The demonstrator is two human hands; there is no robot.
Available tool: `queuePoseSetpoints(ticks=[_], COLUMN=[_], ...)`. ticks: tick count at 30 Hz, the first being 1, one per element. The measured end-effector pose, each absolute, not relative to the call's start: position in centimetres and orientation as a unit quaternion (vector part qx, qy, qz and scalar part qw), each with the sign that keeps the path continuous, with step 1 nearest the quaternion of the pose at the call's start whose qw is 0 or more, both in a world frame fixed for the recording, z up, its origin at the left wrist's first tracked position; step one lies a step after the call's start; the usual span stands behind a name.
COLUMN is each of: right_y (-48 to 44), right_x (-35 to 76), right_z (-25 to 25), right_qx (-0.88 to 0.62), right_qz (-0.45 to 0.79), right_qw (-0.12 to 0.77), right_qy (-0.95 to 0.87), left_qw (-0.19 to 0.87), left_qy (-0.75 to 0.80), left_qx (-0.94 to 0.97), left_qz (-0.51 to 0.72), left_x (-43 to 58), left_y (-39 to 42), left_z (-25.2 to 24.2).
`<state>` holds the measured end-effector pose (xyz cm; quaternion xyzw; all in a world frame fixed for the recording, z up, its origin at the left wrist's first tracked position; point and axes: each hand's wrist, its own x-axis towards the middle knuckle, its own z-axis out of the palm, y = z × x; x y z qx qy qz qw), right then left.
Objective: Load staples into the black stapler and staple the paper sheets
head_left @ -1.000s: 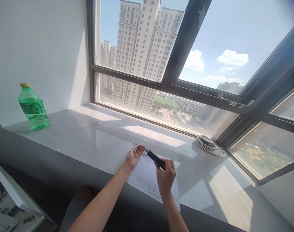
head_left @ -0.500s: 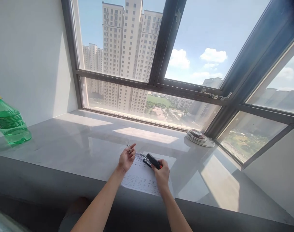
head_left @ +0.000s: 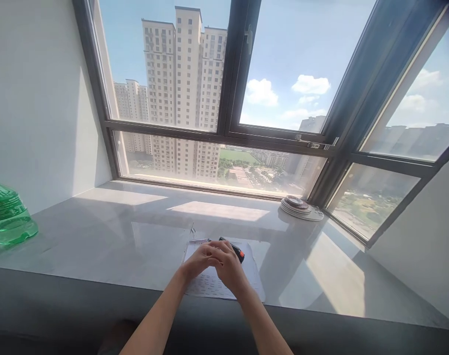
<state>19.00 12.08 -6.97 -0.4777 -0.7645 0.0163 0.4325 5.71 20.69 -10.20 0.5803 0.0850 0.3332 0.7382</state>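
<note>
My left hand (head_left: 200, 261) and my right hand (head_left: 227, 266) meet over a sheet of printed paper (head_left: 246, 281), fingers bent and touching. A black stapler (head_left: 233, 249) with an orange-red spot near its rear end lies just beyond them. Its front part is hidden by my fingers, so whatever they pinch there does not show. A few thin, small metal pieces (head_left: 192, 229), perhaps staple strips, are on the grey sill (head_left: 98, 236) past the paper's far left corner.
On the left stands a green plastic bottle (head_left: 10, 212) with liquid in it. A stack of round plate-like discs (head_left: 300, 208) sits at the right window corner. Large dark-framed windows (head_left: 224, 133) border the sill's far side; its front edge runs close to me.
My right hand has let go of the stapler's rear end and moved left to its front. My left hand has come over to meet it. The view has shifted slightly.
</note>
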Motion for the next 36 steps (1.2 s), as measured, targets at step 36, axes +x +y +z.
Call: queuePoseSetpoints(ticks=[36], right_y=[20.8], right_x=[41.6], right_z=[-15.7], right_qx=[-0.761], right_qz=[0.003], right_qw=[0.404], right_qy=[-0.508], left_qw=[0.767], left_qy=[0.130], left_qx=[0.403], left_qz=[0.482], left_x=[4.7], left_y=[21.8], left_z=[-9.3])
